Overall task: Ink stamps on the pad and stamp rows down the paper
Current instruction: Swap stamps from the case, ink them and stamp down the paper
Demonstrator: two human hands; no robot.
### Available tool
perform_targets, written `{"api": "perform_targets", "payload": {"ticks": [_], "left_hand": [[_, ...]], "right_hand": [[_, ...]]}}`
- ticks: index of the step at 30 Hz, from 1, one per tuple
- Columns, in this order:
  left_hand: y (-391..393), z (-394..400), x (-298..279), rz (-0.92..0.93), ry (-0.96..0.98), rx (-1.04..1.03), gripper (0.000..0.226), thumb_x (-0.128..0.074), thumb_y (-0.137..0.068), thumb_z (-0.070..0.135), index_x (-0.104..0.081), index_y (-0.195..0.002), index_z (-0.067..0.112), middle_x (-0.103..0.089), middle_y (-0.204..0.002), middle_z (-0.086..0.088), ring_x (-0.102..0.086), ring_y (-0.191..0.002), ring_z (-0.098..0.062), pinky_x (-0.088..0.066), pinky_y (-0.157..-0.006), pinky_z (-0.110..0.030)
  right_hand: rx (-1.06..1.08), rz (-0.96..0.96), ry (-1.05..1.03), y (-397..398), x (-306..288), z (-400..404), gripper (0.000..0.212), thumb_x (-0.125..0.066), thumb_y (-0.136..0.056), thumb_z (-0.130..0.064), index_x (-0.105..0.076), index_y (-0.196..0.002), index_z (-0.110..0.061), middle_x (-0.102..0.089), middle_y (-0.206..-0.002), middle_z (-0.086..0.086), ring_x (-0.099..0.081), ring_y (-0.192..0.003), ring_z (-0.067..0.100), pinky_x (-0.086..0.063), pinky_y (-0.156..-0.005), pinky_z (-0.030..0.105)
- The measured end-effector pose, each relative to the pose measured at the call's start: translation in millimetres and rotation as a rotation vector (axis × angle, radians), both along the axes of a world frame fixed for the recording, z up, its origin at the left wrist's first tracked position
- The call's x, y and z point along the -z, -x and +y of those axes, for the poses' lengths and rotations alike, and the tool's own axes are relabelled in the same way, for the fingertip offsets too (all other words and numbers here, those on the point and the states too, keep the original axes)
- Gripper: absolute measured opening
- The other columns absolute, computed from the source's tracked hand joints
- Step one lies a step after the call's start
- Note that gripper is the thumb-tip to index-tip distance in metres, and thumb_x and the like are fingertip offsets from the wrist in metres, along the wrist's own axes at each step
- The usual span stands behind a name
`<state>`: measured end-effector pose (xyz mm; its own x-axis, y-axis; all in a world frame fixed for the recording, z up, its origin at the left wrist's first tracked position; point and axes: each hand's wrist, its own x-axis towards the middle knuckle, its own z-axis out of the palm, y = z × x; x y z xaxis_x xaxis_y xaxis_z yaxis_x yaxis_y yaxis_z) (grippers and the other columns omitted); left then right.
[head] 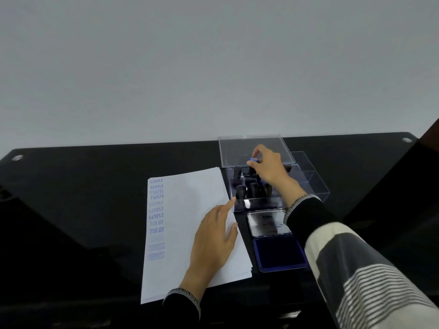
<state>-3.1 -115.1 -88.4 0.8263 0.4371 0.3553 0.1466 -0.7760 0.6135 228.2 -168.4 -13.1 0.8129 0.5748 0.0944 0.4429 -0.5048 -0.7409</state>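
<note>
Nearest: left hand (215,243) lies flat on the paper (190,210), fingers spread, index pointing toward the box corner. It pins the sheet; it grips nothing.

Just right of the paper: ink pad (279,254), open, blue felt exposed, its lid (267,224) hinged back toward the box.

Beyond the pad: clear stamp box (257,203), its clear lid (237,146) standing up behind. Right hand (268,168) reaches over the box, thumb and fingertips pinching a small blue-tipped stamp (253,160) above the others.

Step in hand, as I judge it: picking or swapping a stamp at the box. To do it well, lift straight up, clear of the neighbouring handles, check which way the face reads, press evenly on the felt, then start a fresh row below the last print. Some SAMPLE prints sit upside down, so orientation needs care. Left hand should keep the sheet pinned.

Counts: 1 stack of paper, 1 pad, 1 box, 2 hands. Black handles in the box: about 6, not certain. Prints down the left margin: 7 SAMPLE, 2 AIR MAIL, roughly 3 blurred below.
</note>
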Motion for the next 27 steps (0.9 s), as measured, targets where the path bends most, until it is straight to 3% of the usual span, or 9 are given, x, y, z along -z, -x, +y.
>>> {"api": "perform_targets", "payload": {"ticks": [5,9,15,20,23,27], "left_hand": [[0,0,1,-0.007,0.0,-0.003,0.057,-0.045,-0.096,0.034,-0.019,-0.146,0.044,-0.044,-0.135,0.015,-0.038,-0.124,0.001,-0.034,-0.103,-0.016],[0,0,0,-0.003,-0.008,-0.007,0.056,-0.043,-0.096,0.035,-0.019,-0.146,0.043,-0.046,-0.132,0.014,-0.039,-0.122,0.0,-0.036,-0.102,-0.018],[-1,0,1,0.009,-0.017,-0.013,0.057,-0.043,-0.096,0.035,-0.019,-0.147,0.043,-0.046,-0.13,0.014,-0.039,-0.121,-0.001,-0.038,-0.101,-0.019],[-1,0,1,0.016,-0.021,-0.015,0.057,-0.043,-0.096,0.034,-0.018,-0.147,0.044,-0.046,-0.132,0.012,-0.04,-0.122,-0.002,-0.037,-0.102,-0.019],[-1,1,2,0.017,-0.021,-0.016,0.057,-0.043,-0.096,0.034,-0.018,-0.147,0.043,-0.046,-0.132,0.012,-0.039,-0.122,-0.002,-0.035,-0.101,-0.017],[-1,1,2,0.015,-0.01,-0.015,0.058,-0.043,-0.096,0.034,-0.017,-0.147,0.045,-0.046,-0.133,0.013,-0.039,-0.123,-0.003,-0.037,-0.103,-0.021]], "right_hand": [[-0.069,-0.04,0.296,-10,-11,20,0.017,-0.066,-0.087,-0.029,-0.058,-0.088,-0.014,-0.058,-0.099,0.011,-0.06,-0.082,0.028,-0.05,-0.076,0.038],[-0.076,-0.089,0.447,-15,-15,25,0.017,-0.059,-0.092,-0.018,-0.071,-0.103,-0.01,-0.067,-0.109,0.016,-0.062,-0.099,0.033,-0.051,-0.087,0.041],[-0.043,-0.201,0.583,-6,-15,26,0.025,-0.059,-0.093,-0.019,-0.067,-0.117,-0.021,-0.064,-0.12,0.007,-0.06,-0.108,0.032,-0.046,-0.08,0.037],[0.183,-0.269,0.454,-7,-16,18,0.017,-0.067,-0.086,-0.021,-0.07,-0.097,-0.009,-0.068,-0.098,0.012,-0.064,-0.094,0.033,-0.043,-0.068,0.032],[0.251,-0.296,0.578,-7,-18,15,0.029,-0.07,-0.084,-0.025,-0.061,-0.101,-0.005,-0.064,-0.105,0.015,-0.058,-0.101,0.033,-0.039,-0.069,0.033],[0.243,-0.164,0.714,-5,-14,18,0.046,-0.072,-0.082,-0.029,-0.055,-0.116,-0.004,-0.056,-0.121,0.018,-0.044,-0.118,0.035,-0.039,-0.075,0.036]]}}
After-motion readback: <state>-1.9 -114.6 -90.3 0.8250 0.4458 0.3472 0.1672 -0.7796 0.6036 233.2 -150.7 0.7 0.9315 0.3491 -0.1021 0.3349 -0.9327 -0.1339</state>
